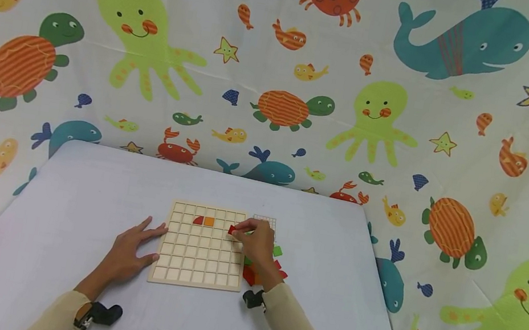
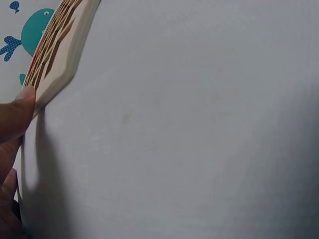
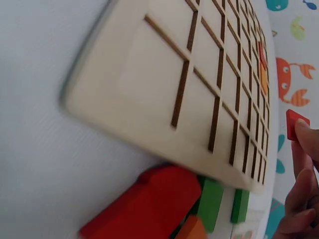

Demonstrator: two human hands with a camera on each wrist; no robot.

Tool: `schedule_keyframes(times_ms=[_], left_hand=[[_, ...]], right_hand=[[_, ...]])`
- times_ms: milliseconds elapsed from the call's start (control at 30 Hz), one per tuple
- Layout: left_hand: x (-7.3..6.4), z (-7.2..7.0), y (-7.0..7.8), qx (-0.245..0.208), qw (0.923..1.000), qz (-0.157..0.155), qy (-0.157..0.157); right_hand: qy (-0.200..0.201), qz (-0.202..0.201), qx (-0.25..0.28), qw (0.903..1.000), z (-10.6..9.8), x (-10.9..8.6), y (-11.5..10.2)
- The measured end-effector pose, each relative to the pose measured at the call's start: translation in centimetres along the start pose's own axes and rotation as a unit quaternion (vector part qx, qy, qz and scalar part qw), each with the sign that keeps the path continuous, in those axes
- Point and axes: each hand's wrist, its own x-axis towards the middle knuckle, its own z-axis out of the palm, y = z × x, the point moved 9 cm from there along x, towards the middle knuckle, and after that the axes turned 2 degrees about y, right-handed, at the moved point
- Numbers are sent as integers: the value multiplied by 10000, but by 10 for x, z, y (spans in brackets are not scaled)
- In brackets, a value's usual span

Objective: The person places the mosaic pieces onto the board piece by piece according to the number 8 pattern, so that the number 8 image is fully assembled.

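Note:
A light wooden grid board (image 1: 193, 285) lies on the white table, divided into rows of square cells. In its second row from the top sit a red quarter-round tile (image 1: 198, 220) and an orange square tile (image 1: 209, 221), side by side. My right hand (image 1: 257, 243) pinches a small red tile (image 3: 295, 124) between thumb and fingertips, over the board's right part. At the board's left edge my left hand (image 1: 128, 250) rests with spread fingers, the thumb (image 2: 22, 102) touching the edge.
Beside the board's right edge lies a loose pile of red, green and orange tiles (image 3: 149, 204), partly hidden by the right forearm. A printed grid card (image 1: 264, 219) lies behind the right hand. A sea-animal curtain (image 1: 236, 80) hangs behind the table.

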Motion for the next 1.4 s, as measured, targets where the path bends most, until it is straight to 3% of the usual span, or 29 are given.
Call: schedule_keyframes(times_ms=[333,533,967,1133,1400], left_hand=[[-1,1,-1,-11,9999,-130,-63],[0,6,-4,-51,9996,-192,-194],[0,4,-4,-58,9994,-268,-198],[0,3,-3,-87,9995,-257,-181],[1,2,-4,-99,9992,-305,-218]], right_hand=[[-48,-80,-262,9996,31,20,-10],[-61,84,-515,9986,42,28,-9],[-123,301,-1132,9930,46,24,-15],[-116,135,-1256,9919,45,21,-14],[-180,102,-705,9973,32,11,-3]])
